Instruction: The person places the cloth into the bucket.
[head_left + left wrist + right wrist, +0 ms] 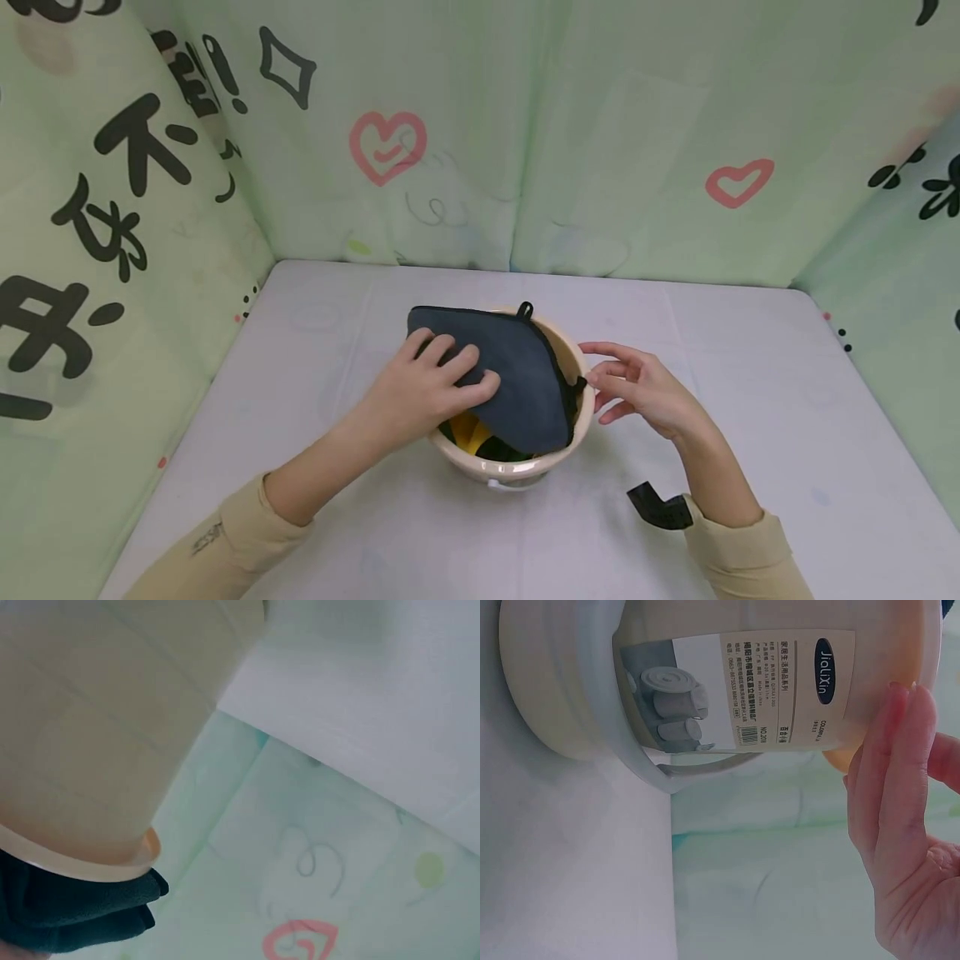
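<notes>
A dark blue cloth piece [517, 379] with black edging and a small black loop [526, 310] lies across the mouth of a cream plastic bucket [517, 469]. My left hand [427, 387] grips its left side with curled fingers. In the left wrist view, the thick folded cloth [82, 904] shows at the bucket's rim [82, 868]. With fairly straight fingers, my right hand [645, 387] touches the bucket's right side. The right wrist view shows those fingers [904, 780] against the wall, beside a printed label [780, 690]. Something yellow [467, 432] is partly visible inside the bucket, beneath the cloth.
The bucket stands on a table with a white cover [337, 375]. Its pale handle [517, 485] hangs at the front. A black strip [660, 507] sticks out by the right sleeve. Light green curtains [600, 125] with printed drawings surround the table at the back and sides.
</notes>
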`<control>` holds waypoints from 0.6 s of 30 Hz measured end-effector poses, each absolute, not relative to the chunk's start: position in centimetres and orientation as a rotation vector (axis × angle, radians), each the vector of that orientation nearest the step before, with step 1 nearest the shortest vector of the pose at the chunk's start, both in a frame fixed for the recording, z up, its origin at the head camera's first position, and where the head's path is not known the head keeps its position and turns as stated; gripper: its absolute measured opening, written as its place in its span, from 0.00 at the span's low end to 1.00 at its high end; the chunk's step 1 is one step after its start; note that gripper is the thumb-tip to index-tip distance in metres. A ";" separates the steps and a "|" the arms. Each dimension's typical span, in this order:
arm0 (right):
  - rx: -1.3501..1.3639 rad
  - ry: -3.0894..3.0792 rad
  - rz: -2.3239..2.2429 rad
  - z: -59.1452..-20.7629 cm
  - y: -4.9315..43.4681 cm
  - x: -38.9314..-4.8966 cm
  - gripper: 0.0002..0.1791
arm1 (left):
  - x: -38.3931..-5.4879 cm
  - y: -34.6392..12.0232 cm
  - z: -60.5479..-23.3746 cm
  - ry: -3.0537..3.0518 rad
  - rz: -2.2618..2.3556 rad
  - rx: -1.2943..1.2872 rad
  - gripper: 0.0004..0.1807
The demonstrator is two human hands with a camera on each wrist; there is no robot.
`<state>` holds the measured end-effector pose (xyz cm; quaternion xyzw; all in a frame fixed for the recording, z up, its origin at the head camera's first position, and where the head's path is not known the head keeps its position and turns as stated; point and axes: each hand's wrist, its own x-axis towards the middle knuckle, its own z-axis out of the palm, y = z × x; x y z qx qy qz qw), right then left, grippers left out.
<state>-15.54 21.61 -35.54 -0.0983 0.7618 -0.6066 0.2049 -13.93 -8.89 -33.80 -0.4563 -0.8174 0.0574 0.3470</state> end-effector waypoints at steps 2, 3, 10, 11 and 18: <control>-0.271 2.125 -1.690 -35.6 21.6 -15.5 0.29 | -14.0 -8.6 -34.0 -2.156 0.152 -1.231 0.10; -0.270 2.127 -1.689 -35.6 21.6 -15.5 0.29 | -14.1 -8.4 -34.1 -2.177 0.154 -1.255 0.09; -0.268 2.132 -1.686 -35.6 21.5 -15.6 0.28 | -14.5 -7.4 -34.3 -2.386 0.241 -1.362 0.10; -0.268 2.129 -1.690 -35.6 21.5 -15.6 0.28 | -14.6 -7.3 -34.2 -2.416 0.262 -1.373 0.11; -0.261 2.111 -1.704 -35.6 21.5 -15.6 0.29 | -14.8 -6.1 -34.0 -2.602 0.367 -1.460 0.17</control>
